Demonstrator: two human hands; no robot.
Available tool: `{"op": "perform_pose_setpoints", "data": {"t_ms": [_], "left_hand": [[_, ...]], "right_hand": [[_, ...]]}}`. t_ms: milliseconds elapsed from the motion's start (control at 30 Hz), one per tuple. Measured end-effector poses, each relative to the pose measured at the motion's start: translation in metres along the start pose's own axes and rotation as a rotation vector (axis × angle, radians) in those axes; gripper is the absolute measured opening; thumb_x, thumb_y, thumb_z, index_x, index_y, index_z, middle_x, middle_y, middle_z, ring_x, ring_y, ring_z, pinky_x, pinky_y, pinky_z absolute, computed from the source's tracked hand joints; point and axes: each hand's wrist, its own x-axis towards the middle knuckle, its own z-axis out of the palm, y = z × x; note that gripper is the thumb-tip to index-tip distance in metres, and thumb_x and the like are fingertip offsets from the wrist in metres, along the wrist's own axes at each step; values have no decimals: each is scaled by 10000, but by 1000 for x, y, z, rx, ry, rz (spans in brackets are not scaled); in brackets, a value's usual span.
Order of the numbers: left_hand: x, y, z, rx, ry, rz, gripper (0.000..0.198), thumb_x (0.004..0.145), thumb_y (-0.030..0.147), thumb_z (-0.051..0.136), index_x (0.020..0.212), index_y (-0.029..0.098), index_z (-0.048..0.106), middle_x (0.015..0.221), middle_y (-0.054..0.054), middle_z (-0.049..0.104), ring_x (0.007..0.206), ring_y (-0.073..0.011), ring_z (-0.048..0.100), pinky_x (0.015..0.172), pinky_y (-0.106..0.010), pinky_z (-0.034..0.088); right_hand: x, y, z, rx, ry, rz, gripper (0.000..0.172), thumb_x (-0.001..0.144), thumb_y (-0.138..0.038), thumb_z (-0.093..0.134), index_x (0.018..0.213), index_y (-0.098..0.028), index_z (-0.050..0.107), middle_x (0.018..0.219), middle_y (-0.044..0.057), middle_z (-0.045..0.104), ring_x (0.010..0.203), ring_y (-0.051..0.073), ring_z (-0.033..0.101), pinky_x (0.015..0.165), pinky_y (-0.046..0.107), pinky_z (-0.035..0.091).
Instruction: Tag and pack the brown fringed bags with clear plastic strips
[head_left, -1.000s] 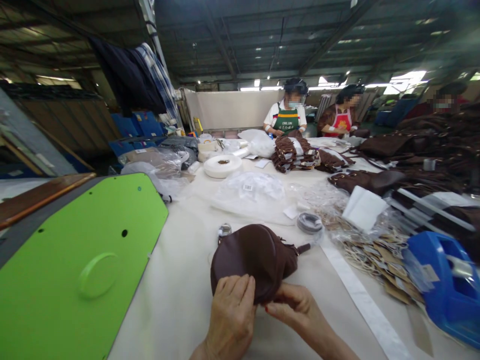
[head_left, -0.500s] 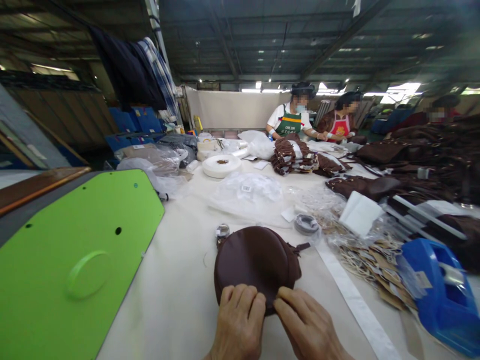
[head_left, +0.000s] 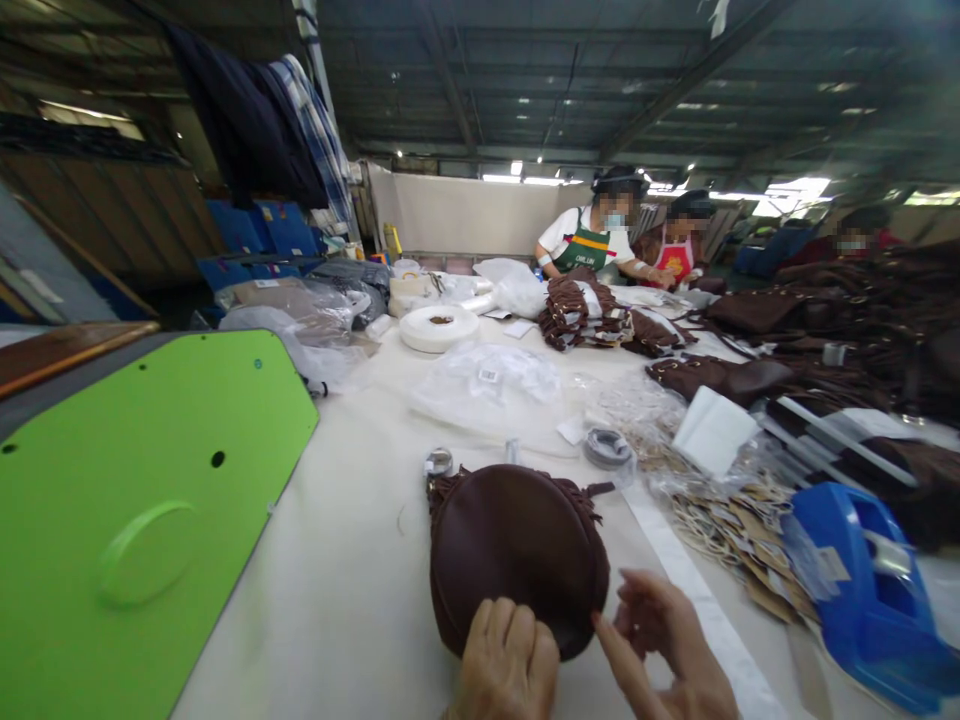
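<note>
A round, dark brown leather bag (head_left: pixel 517 550) with fringe along its sides lies on the pale tabletop in front of me. My left hand (head_left: pixel 510 655) grips its near edge with curled fingers. At the bag's lower right side is my right hand (head_left: pixel 664 640), its thumb and fingers apart; a fingertip is at or very close to the bag's edge. Wrapped hardware (head_left: pixel 439 462) shows by the bag's upper left. Beyond its upper right lies a coiled grey strap (head_left: pixel 609 448) in clear plastic.
A green panel (head_left: pixel 165 500) fills the left. At right stand a blue tape dispenser (head_left: pixel 862 590), brown tags (head_left: pixel 750 550) and piled brown bags (head_left: pixel 810 320). Clear plastic bags (head_left: pixel 487 385) and a white roll (head_left: pixel 439 328) lie ahead. Co-workers (head_left: pixel 592 235) are across the table.
My right hand has let go of the bag's near edge and moved right, its fingers opening. My left hand has shifted slightly right, still gripping. The bag now lies flatter, showing fringe on both sides.
</note>
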Motion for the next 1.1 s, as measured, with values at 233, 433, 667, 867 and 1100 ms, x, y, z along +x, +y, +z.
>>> {"op": "perform_pose_setpoints", "data": {"t_ms": [233,433,667,867,1100], "left_hand": [[-2,27,19,-47,92,8,278,800,5,360,623,159,508,531,-22,522,480,-147,489,548,-315,329],[-34,-15,-17,-172,56,-399,172,826,345,549,903,192,571,776,-69,639,722,-195,599,645,-319,453],[-14,-49,-30,-1039,-425,-1425,404,604,327,722,961,161,631,777,-35,673,672,-180,579,599,-255,460],[-17,-39,-23,-1172,-296,-1513,289,501,286,757,760,168,703,711,-12,660,671,-177,563,610,-241,436],[-17,-33,-27,-1096,-269,-1585,218,495,290,725,661,161,668,559,17,582,541,-121,474,526,-220,368]], "right_hand": [[26,15,10,230,-17,488,494,634,-574,666,946,-210,545,709,15,615,630,172,578,547,259,475],[28,15,6,405,-40,565,499,563,-542,720,900,-204,574,638,1,617,595,161,550,502,245,437],[27,24,2,454,-51,671,531,522,-513,758,923,-188,635,615,-4,613,557,145,515,469,244,410],[15,52,-2,472,-82,684,520,596,-494,748,994,-187,612,668,-4,632,567,138,491,503,255,403],[8,64,-1,528,-68,743,545,582,-485,766,1016,-194,613,729,4,650,608,144,517,524,242,409]]}}
